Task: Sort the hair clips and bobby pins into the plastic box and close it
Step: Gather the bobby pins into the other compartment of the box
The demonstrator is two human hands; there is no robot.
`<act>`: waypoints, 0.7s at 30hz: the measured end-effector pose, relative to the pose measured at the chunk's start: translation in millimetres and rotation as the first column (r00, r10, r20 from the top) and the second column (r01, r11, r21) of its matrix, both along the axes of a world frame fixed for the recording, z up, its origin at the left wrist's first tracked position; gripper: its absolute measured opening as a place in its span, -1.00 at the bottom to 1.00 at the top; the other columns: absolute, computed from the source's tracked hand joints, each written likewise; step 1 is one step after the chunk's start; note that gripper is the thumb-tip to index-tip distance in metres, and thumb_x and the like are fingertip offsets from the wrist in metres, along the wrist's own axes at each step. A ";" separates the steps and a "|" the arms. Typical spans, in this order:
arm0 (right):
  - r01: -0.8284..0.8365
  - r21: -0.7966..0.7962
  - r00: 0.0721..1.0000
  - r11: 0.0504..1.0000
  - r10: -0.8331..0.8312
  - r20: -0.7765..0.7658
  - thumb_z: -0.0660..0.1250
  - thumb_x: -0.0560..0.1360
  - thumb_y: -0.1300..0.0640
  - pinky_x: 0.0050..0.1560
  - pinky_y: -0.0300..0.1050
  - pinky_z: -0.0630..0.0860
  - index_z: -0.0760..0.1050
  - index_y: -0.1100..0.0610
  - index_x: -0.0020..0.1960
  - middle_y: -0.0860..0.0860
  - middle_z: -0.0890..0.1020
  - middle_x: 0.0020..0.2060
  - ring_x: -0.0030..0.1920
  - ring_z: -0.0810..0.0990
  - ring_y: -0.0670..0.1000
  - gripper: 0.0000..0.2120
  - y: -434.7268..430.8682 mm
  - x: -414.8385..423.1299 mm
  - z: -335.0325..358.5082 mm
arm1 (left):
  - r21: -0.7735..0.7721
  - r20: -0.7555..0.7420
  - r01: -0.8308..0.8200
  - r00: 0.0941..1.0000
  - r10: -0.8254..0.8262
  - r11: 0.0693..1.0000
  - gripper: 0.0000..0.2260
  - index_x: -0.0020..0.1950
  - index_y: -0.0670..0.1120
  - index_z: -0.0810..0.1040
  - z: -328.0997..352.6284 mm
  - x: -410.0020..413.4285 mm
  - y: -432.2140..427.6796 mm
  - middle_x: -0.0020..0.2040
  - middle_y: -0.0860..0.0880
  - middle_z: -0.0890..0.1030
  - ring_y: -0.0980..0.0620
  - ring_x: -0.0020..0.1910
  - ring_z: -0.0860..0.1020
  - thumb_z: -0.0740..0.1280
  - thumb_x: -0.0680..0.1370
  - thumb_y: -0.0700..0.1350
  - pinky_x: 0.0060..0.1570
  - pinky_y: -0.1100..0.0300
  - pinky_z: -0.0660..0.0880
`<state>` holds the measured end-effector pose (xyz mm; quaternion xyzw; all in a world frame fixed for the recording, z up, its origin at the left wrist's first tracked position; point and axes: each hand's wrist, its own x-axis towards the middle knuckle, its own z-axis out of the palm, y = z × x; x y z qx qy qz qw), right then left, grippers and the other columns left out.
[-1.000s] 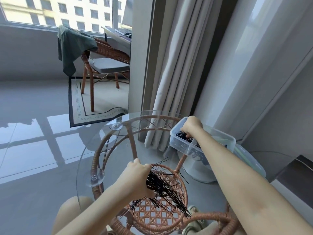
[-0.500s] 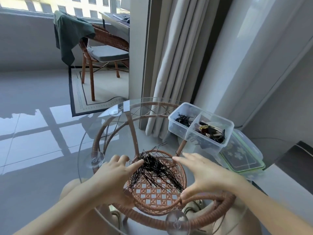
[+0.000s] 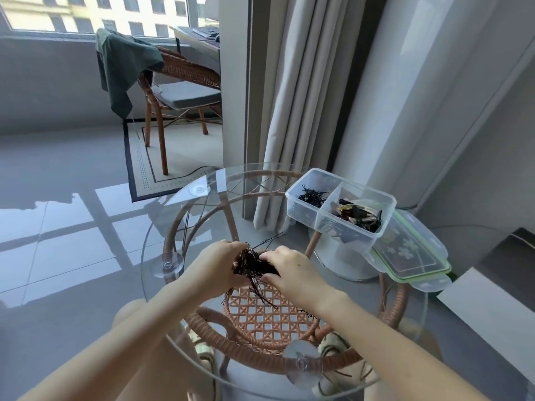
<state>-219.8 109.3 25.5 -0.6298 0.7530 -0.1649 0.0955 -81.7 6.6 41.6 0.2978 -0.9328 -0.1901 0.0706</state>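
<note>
A pile of black bobby pins (image 3: pixel 254 266) lies bunched on the round glass table (image 3: pixel 179 224). My left hand (image 3: pixel 215 266) and my right hand (image 3: pixel 292 274) close in on it from both sides, fingers curled round the bundle. A few loose pins (image 3: pixel 267 298) trail below it. The clear plastic box (image 3: pixel 333 224) stands at the table's far right, with bobby pins (image 3: pixel 311 195) in its left compartment and hair clips (image 3: pixel 360 214) in its right one. Its green-rimmed lid (image 3: pixel 411 256) lies open-side beside it, to the right.
Under the glass is a rattan frame with a woven shelf (image 3: pixel 269 316). Suction pads (image 3: pixel 302 364) sit on the glass. A curtain (image 3: pixel 304 91) hangs behind the table. A wicker chair (image 3: pixel 179 82) with a green cloth stands far left.
Both hands have come together from the sides and gathered the spread bobby pins into a tight bundle. A second ago my right hand was at the box.
</note>
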 end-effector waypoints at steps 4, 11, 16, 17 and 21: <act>0.012 -0.040 1.000 0.999 -0.013 -0.023 0.27 0.52 0.14 0.06 -0.04 0.44 0.53 0.17 0.13 0.12 0.59 -0.01 0.05 0.53 0.13 -0.78 4.7 -1.6 3.6 | -0.013 -0.005 -0.092 0.996 0.092 0.996 -0.37 0.41 -0.07 0.28 -3.2 -2.3 -1.8 0.19 -0.06 0.58 -0.01 0.10 0.57 0.44 0.40 -0.13 0.12 0.16 0.49; 0.116 -0.096 0.970 0.989 -0.092 0.226 0.37 0.46 0.17 0.06 -0.28 0.48 0.62 0.15 0.09 0.05 0.69 0.00 -0.01 0.60 -0.06 -0.78 19.8 -15.4 30.2 | 0.124 -0.108 -0.179 0.975 0.192 0.976 -0.38 0.38 -0.08 0.34 -2.4 -1.2 -6.1 -0.08 0.00 0.66 0.10 -0.21 0.57 0.45 0.37 -0.24 -0.05 0.20 0.53; 0.183 -0.059 0.911 0.981 -0.146 0.386 0.43 0.41 0.18 -0.26 -0.49 0.42 0.65 0.11 0.02 -0.03 0.70 -0.16 -0.30 0.56 -0.28 -0.81 23.7 -33.1 44.9 | 0.298 -0.200 -0.241 0.931 0.307 0.924 -0.45 0.29 -0.07 0.44 2.2 3.6 -8.9 -0.29 0.05 0.64 0.23 -0.39 0.50 0.45 0.32 -0.27 -0.40 0.33 0.36; 0.195 -0.056 0.891 0.979 -0.153 0.428 0.43 0.40 0.19 -0.29 -0.47 0.43 0.65 0.11 0.01 -0.05 0.70 -0.20 -0.34 0.56 -0.29 -0.82 24.5 -36.5 47.6 | 0.308 -0.212 -0.250 0.923 0.322 0.918 -0.47 0.27 -0.07 0.46 3.3 4.2 -9.3 -0.31 0.06 0.64 0.25 -0.41 0.49 0.46 0.31 -0.26 -0.42 0.34 0.34; 0.251 -0.082 0.772 0.964 -0.149 0.617 0.45 0.38 0.27 -0.30 -0.40 0.51 0.66 0.05 -0.13 -0.13 0.68 -0.39 -0.39 0.60 -0.22 -0.85 26.3 -47.7 61.1 | 0.350 -0.239 -0.269 0.901 0.363 0.897 -0.46 0.26 -0.07 0.47 10.0 3.5 -10.3 -0.35 0.09 0.65 0.22 -0.40 0.55 0.48 0.31 -0.23 -0.44 0.39 0.36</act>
